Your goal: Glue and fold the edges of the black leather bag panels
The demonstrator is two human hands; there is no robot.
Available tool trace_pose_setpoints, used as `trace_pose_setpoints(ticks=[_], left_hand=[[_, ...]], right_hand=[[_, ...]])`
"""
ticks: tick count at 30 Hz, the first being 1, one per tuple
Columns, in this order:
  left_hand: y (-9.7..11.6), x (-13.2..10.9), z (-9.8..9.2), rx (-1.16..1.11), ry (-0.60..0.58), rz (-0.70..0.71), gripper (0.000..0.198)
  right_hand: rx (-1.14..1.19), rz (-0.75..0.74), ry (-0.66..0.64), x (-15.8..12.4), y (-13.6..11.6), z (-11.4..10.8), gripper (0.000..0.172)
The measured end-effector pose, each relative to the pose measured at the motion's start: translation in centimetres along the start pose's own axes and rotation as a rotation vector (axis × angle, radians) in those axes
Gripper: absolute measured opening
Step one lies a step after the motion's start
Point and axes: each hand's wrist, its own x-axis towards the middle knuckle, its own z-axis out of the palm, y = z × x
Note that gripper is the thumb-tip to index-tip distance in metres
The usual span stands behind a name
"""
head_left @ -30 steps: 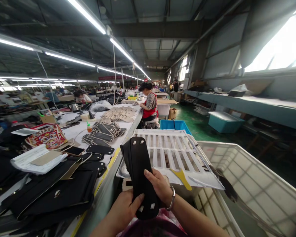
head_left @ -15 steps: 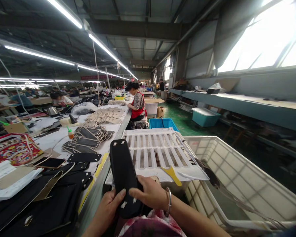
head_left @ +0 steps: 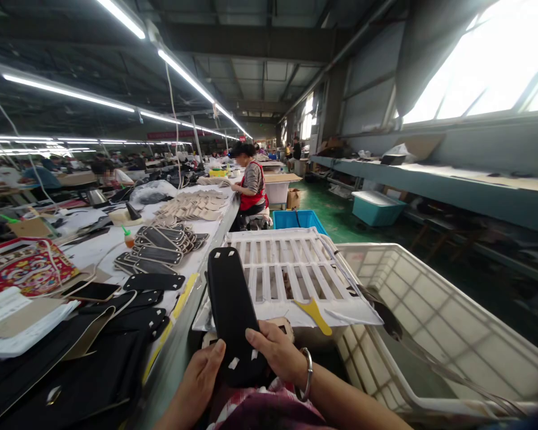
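Observation:
A long black padded piece (head_left: 231,298) with rounded ends and small white tabs near its corners is held tilted over my lap. My left hand (head_left: 198,373) grips its lower left edge, thumb on top. On the right edge, my right hand (head_left: 280,353) is closed round it, thumb on the black face; a silver bangle is on that wrist. Fingers under the piece are hidden. Just beyond it lies a white slatted rack (head_left: 287,263) with a yellow forked tool (head_left: 314,315) on its near edge.
Left, the table (head_left: 103,254) bears stacked black-and-beige pieces (head_left: 159,248), black material (head_left: 85,370), a phone (head_left: 92,291) and a colourful bag (head_left: 27,266). A large white crate (head_left: 430,310) stands at right. A person in a red apron (head_left: 252,185) sits farther along the table.
The black piece and both hands have shifted slightly right. The view has turned a little, and more of a beige-edged piece shows behind my right hand.

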Motion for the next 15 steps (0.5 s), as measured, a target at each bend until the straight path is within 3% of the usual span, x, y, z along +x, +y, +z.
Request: trace_pose_setpoints(ticks=[3, 5, 8, 11, 15], left_hand=[[0.5, -0.4, 0.1, 0.130, -0.091, 0.126, 0.054], [0.8, -0.4, 0.4, 0.156, -0.103, 0.092, 0.050], [1.1, 0.0, 1.0, 0.119, -0.005, -0.040, 0.043], [1.2, 0.5, 1.3, 0.103, 0.103, -0.080, 0.044], [1.2, 0.5, 1.7, 0.146, 0.112, -0.067, 0.045]], right_hand=[[0.014, -0.019, 0.065, 0.2, 0.0, -0.3, 0.045], [-0.013, -0.025, 0.089, 0.1, 0.0, -0.4, 0.045], [-0.049, -0.029, 0.105, 0.1, -0.4, -0.3, 0.044], [-0.074, -0.035, 0.137, 0.5, -0.9, -0.4, 0.046], [-0.045, -0.009, 0.171, 0.3, -1.0, -1.1, 0.044]])
